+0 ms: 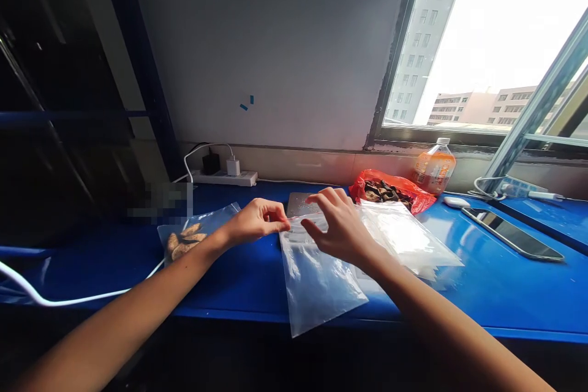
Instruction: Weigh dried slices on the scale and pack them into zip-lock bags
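My left hand (pixel 260 220) pinches the top left corner of a clear zip bag (pixel 319 285), which hangs flat over the front of the blue table. My right hand (pixel 337 226) is just above the bag's top edge, with thumb and fingers spread apart. Behind the hands lies a grey flat plate (pixel 299 202), partly hidden. A stack of clear zip bags (pixel 408 236) rests to the right of my right hand. Left of my left hand, a filled clear bag (pixel 202 220) holds several brown dried pieces (pixel 184 242).
A red plastic bag (pixel 416 199) of dark dried pieces stands at the back, beside an orange drink bottle (pixel 436 165). A phone (pixel 512 233) lies on the blue table (pixel 519 300) at right. A power strip (pixel 243 179) and white cable (pixel 87 299) are at left.
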Available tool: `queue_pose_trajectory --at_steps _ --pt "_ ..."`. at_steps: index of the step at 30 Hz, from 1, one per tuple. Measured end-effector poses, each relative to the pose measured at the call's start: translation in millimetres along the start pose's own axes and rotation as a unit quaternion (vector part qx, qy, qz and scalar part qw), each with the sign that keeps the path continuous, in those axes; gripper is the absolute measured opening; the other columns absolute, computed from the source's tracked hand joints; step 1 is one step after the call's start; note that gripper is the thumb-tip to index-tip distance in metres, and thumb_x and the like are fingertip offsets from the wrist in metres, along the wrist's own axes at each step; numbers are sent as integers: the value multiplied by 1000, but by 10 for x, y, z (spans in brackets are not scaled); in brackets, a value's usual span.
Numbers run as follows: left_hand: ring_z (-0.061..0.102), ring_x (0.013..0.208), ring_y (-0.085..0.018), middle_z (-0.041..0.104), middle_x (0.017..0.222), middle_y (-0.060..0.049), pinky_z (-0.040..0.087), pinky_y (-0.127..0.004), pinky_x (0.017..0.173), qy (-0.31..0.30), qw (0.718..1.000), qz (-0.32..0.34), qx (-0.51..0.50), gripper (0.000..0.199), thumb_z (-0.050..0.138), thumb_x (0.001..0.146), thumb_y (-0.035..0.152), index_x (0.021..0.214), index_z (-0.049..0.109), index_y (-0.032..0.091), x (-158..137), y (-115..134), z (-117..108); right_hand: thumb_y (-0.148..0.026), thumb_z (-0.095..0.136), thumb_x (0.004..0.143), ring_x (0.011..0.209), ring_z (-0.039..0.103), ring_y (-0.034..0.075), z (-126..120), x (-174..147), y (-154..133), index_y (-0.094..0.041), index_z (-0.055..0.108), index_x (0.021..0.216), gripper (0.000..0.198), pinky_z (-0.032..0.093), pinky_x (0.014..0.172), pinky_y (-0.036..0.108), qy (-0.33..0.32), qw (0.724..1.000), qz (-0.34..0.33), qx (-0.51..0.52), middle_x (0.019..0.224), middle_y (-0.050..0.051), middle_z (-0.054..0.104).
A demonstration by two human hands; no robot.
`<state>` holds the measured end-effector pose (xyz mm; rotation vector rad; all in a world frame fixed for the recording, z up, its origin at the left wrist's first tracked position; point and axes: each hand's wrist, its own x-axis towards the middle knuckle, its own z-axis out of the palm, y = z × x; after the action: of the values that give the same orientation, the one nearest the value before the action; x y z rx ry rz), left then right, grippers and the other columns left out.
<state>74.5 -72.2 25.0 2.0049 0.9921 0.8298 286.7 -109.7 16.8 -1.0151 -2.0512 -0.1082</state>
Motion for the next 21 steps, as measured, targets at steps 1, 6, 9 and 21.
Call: queue_pose_trajectory --at_steps 1,6,9,21 --pt "43 52 -9 55 55 2 31 -22 50 3 1000 -3 14 24 74 66 36 63 64 14 7 -19 33 -32 62 81 106 51 30 26 -19 -25 -22 60 104 25 40 88 46 -28 999 -14 -28 106 10 63" --pt "49 54 -10 59 58 2 34 -22 52 5 1000 -1 26 28 74 67 38 63 61 14 -14 -24 124 -19 54 86 98 57 24 124 -59 -47 -21 60 96 12 40 85 41 -119 993 -16 -19 95 5 68" --pt "50 55 -10 61 59 2 36 -21 52 6 997 31 74 23 69 73 36 68 64 14 -62 65 130 -17 53 85 78 58 18 144 -39 -9 -19 55 87 4 41 69 31 -146 988 15 43 85 4 67" --pt "58 63 -12 66 70 -1 44 -22 60 62 935 235 258 14 53 82 16 76 65 15 -146 78 236 -19 52 86 74 56 17 181 -44 -23 -18 55 77 10 38 66 28 -105 994 27 27 80 5 63"
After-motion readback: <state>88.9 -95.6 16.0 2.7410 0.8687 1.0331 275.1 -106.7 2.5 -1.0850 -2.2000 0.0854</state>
